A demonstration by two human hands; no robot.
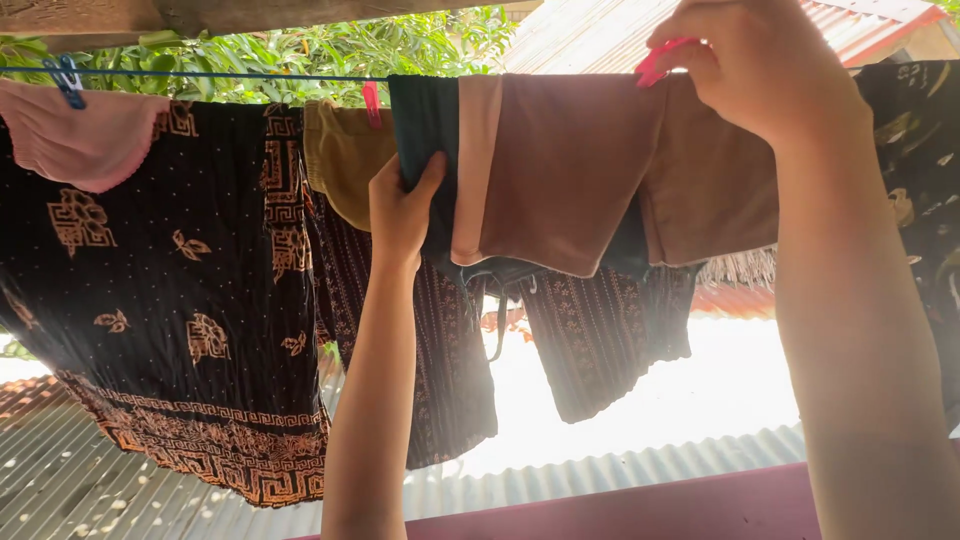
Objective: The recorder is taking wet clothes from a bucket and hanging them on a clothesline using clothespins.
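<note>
**Brown garment pegged on a crowded line**

The right hand (760,65) is cut off by the top edge, so its fingertips are only partly seen. Between them a pink peg (655,62) is pinched, right at the line (250,76), on the top edge of the brown garment (570,170). Whether the peg already bites the cloth cannot be made out. The left hand (402,205) is seen from behind; its grip is closed on the dark green edge (425,130) of the same garment, just below the line. The garment's lower part is overlapped by a dark strip behind it. To the left, a black patterned cloth (180,300) is hung, partly covered by a pink item (85,140) under a blue peg (68,80). 1 more pink peg (372,100) is clipped beside a mustard piece (345,160).
</note>
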